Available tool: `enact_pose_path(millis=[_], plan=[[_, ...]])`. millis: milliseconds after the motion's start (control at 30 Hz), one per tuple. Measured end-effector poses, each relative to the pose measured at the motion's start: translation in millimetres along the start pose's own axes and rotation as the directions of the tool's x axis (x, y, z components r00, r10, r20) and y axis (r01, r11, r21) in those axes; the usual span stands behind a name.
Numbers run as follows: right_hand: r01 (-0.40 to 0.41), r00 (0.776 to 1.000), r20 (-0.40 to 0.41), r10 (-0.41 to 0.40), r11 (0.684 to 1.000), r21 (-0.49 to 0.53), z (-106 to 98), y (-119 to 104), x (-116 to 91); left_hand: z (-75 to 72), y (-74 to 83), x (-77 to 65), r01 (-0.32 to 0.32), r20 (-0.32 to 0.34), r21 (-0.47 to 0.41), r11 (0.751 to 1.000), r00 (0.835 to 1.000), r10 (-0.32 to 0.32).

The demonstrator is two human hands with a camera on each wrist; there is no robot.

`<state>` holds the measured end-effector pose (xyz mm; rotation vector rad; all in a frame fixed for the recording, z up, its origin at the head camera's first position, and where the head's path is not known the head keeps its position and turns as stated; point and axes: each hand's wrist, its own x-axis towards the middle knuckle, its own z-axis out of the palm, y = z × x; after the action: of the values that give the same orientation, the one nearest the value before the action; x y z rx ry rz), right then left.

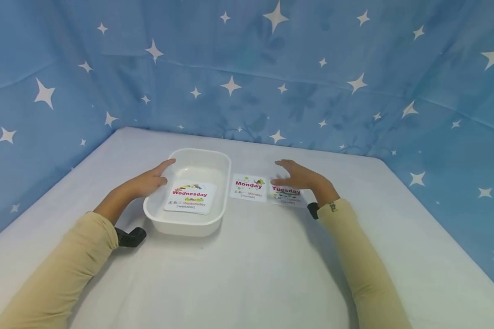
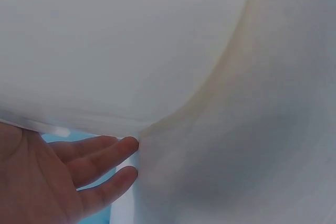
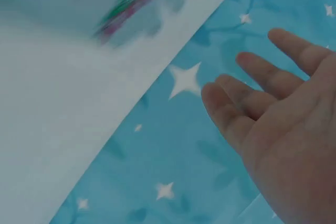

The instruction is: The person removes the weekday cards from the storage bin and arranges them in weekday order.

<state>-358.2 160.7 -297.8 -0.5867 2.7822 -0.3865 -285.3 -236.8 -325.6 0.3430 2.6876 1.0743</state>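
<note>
A white plastic basin [image 1: 187, 227] with rounded corners stands on the table, a Wednesday card [image 1: 190, 197] lying on what looks like a stack inside it. At the basin's left rim is my left hand [image 1: 146, 182], its fingers fairly straight; the left wrist view shows the fingertips [image 2: 126, 145] close against the pale wall, and contact is hard to judge. To the right of the basin lies a Monday card [image 1: 248, 188]. Beside it is a Tuesday card [image 1: 287, 196], partly covered by my right hand [image 1: 302, 177], which hovers over it with fingers spread and nothing held.
A white cloth covers the table [image 1: 247, 278]. Behind it hangs a blue curtain [image 1: 255, 59] with white stars, also falling along both sides. Each wrist carries a black camera mount [image 1: 131, 237] under a beige sleeve [image 1: 61, 269].
</note>
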Motion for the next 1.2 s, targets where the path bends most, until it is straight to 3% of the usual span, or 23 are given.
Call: enact_pose_path(millis=[267,367,500,667,867,1200], plan=[[0.107,0.994,-0.039,-0.107,0.994,-0.002,4.1,-101.0,39.2,1.3,-0.6,0.4,0.019,0.000,0.014,1.000,1.000,-0.019],[0.156,0.988,-0.005,-0.156,0.987,-0.037,12.4,-137.7,48.8,0.0,-0.6,-0.1,0.016,-0.008,0.028,0.999,1.000,-0.016],[0.215,0.976,0.055,-0.211,0.974,-0.071,29.0,-166.2,55.4,0.8,1.9,1.5,-0.004,0.007,0.027,1.000,1.000,0.004],[0.250,0.962,0.131,-0.240,0.966,-0.065,49.4,-176.9,60.0,1.4,0.4,2.3,-0.022,0.035,-0.008,1.000,0.999,0.022],[0.250,0.965,0.110,-0.239,0.963,-0.105,59.2,-174.5,61.3,-1.0,-0.6,2.0,-0.029,0.025,-0.002,1.000,0.999,0.029],[0.200,0.969,0.208,-0.136,0.922,-0.332,65.1,-182.2,61.0,-3.3,-1.5,-0.2,-0.019,0.011,0.010,1.000,1.000,0.019]])
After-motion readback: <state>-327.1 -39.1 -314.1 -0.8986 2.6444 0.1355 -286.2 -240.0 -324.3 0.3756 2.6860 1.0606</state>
